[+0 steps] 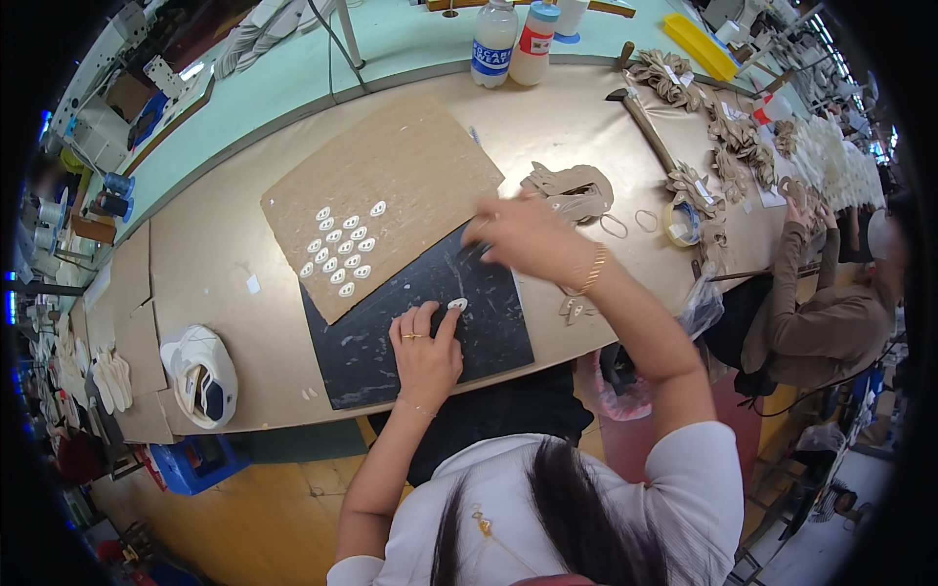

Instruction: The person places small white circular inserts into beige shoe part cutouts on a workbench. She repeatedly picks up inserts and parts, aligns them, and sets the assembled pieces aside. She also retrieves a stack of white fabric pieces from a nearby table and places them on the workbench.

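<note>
My left hand (427,354) rests on a black mat (366,376), fingers stretched out and apart. Its index fingertip touches a small white, rounded-triangular piece (457,305) with holes in it. Over the mat's far right part is my right hand (528,237), fingers bent and smeared by motion; whether it holds anything is unclear. A brown board (391,156) overlaps the mat's far side. Several similar white pieces (333,236) lie in rows on its near left part. Just beyond my right hand sits a pile of beige cut pieces (576,186).
A white shoe (200,376) stands at the table's left. Two bottles (493,44) are at the back. To the right lie a hammer (647,127), a tape roll (681,225) and bundles of beige pieces (743,137). Another person (821,303) works at the far right.
</note>
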### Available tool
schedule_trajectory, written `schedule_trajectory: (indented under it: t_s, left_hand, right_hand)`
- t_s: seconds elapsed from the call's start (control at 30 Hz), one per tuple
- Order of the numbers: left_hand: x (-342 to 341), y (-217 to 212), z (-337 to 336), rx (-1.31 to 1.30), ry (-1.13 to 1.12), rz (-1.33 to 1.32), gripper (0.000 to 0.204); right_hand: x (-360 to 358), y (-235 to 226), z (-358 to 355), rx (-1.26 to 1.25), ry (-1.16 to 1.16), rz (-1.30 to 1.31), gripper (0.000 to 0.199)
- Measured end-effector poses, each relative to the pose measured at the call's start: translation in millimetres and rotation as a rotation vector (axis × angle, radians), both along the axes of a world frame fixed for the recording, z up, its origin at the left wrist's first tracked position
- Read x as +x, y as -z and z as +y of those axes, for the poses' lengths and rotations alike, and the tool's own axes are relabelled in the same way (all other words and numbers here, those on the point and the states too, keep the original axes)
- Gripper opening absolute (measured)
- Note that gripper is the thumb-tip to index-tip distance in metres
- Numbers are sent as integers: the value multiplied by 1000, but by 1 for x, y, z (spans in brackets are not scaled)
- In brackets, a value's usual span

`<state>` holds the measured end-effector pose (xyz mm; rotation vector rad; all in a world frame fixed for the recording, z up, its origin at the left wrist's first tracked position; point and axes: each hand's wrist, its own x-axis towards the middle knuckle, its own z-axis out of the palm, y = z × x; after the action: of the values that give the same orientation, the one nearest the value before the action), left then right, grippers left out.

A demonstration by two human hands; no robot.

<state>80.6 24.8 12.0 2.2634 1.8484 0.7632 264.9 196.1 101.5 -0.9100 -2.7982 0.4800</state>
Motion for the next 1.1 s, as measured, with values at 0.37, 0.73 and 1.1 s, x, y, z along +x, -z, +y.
schedule_trajectory:
  t_s: [0.37,0.73,1.1]
  left_hand:
    - [1,-3,8,107,-17,-150,41]
    - [-2,1,6,98,-61,-225,44]
    - [-4,-4,-4,31,-24,-280,31]
  right_hand:
    - [116,51,51,3,677,197,19]
    - [106,63,63,-47,693,240,13]
    - [38,42,-27,-749,248,422,15]
